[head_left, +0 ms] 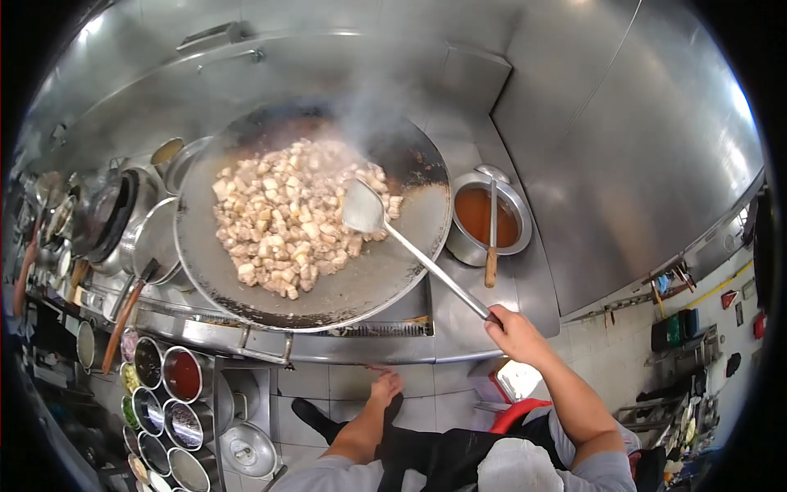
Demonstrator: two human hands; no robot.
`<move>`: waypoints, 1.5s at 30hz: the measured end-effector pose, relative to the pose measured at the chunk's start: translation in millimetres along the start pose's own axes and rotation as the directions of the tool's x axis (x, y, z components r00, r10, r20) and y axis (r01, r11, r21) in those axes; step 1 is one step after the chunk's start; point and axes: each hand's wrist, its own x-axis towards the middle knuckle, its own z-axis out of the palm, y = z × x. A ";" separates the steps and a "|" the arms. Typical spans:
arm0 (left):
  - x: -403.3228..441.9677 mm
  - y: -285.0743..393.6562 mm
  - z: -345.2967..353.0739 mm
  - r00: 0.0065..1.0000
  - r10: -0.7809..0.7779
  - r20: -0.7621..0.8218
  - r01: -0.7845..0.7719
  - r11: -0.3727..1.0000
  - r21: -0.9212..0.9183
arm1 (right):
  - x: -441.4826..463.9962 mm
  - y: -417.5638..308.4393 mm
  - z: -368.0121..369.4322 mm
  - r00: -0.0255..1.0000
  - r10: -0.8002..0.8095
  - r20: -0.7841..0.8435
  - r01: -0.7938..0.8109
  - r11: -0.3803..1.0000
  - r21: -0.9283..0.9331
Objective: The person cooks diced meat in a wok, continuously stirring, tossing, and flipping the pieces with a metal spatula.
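Observation:
My right hand is closed around the end of a long-handled wok spatula. Its broad metal blade rests at the right side of a heap of diced meat, which looks like pale, partly browned pork. The meat lies in a very large wok, and steam rises from its far side. Below the wok's front edge, my left hand hangs in front of my body, its fingers loosely apart and nothing visible in them. It touches neither the wok nor the stove.
Right of the wok stands a pot of brown liquid with a wooden-handled ladle across it. Several seasoning containers stand at the lower left, near a lidded pot. Pans and strainers crowd the left side.

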 end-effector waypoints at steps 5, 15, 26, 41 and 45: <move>-84.0 79.3 -21.4 0.966 0.246 0.075 -0.238 0.741 0.628 | 29.0 13.8 -53.6 0.993 -0.063 -0.102 0.057 0.996 -0.068; -340.7 302.5 111.4 -0.310 0.784 0.537 -0.495 -0.616 0.613 | 285.4 -34.7 -132.4 0.966 -0.259 -0.013 0.213 0.819 -0.533; -297.9 330.5 138.4 -0.153 0.543 0.825 -0.231 -0.832 0.505 | 377.9 -148.6 -13.0 0.844 -0.489 0.221 0.535 0.736 -0.415; -351.9 392.0 120.8 0.314 0.190 0.930 -0.587 -0.731 0.347 | 23.7 -220.3 19.4 0.922 -0.381 0.065 0.301 0.601 -0.741; -351.0 405.4 114.7 0.342 0.032 0.939 -0.637 -0.727 0.257 | -65.2 -266.9 12.0 0.956 -0.276 -0.101 0.163 0.783 -0.600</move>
